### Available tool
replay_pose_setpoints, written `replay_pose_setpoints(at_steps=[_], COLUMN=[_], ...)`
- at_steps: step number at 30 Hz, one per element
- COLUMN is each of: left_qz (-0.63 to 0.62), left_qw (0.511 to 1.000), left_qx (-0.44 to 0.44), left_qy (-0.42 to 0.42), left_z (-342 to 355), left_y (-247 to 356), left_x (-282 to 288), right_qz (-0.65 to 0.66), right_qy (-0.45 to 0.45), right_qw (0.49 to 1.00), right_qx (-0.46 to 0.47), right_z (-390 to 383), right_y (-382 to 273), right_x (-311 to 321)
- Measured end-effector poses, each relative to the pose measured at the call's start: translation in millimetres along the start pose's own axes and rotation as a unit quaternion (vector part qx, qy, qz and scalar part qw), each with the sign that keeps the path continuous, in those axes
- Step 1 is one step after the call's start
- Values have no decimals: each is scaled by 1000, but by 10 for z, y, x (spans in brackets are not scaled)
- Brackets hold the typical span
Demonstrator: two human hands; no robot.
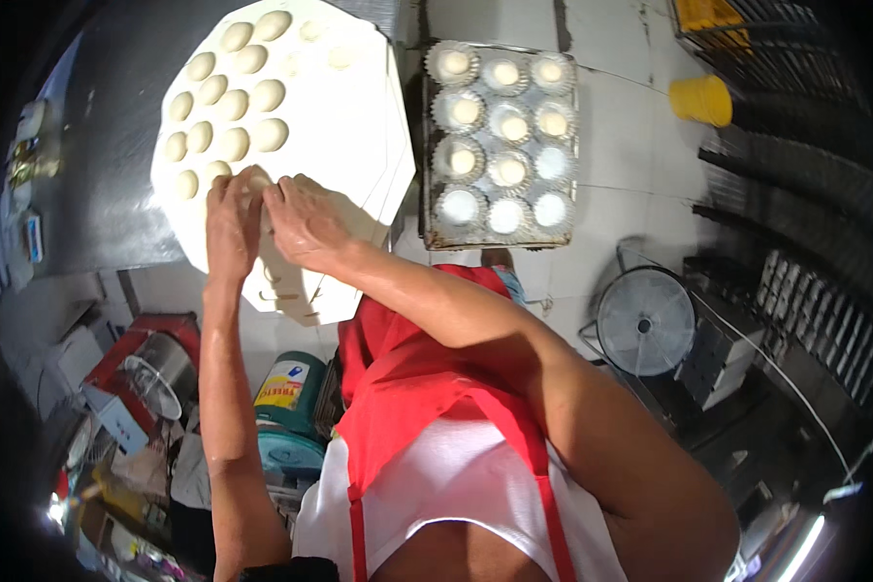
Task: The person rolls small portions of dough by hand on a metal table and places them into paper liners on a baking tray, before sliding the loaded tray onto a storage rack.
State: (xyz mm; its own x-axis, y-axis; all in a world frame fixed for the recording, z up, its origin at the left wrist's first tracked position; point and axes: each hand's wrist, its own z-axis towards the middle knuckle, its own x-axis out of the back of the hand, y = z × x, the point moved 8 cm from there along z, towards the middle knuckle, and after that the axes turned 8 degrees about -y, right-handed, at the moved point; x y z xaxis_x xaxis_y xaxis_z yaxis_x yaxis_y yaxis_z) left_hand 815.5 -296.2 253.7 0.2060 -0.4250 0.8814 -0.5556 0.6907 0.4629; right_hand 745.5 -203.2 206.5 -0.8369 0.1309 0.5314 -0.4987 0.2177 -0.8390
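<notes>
Head view: left hand (231, 215) and right hand (306, 218), fingers curled together, pinch a dough ball (258, 180) on the white board (349, 145).

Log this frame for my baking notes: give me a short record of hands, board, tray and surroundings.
left hand: on a dough ball at the board's near edge, grip state unclear
right hand: touching the same ball, beside the left hand
board: white, carries rows of dough balls on its left part
tray: right of the board, paper cups, most with dough inside
apron: red, worn by the person
fan: on the floor, lower right
yellow bucket: upper right
</notes>
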Motion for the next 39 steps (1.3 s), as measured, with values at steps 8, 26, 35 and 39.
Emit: replay_pose_setpoints(at_steps=[8,26,35,39], left_qz=[-222,24,-161,-27], left_qw=[972,969,986,980], left_qx=[60,13,-17,98], left_qy=[-54,-247,-42,172], left_z=[-57,-235,-315,-662], left_y=[611,1648,1508,194], left_x=[-253,-3115,-927,-12], right_qz=[100,-90,90,31], right_qy=[89,183,125,81], right_qw=[986,954,986,996], right_qx=[-104,-219,-67,-14], right_z=[-947,-2286,-723,331], right_y=[1047,3117,1194,416], right_x=[1262,2685,1758,939])
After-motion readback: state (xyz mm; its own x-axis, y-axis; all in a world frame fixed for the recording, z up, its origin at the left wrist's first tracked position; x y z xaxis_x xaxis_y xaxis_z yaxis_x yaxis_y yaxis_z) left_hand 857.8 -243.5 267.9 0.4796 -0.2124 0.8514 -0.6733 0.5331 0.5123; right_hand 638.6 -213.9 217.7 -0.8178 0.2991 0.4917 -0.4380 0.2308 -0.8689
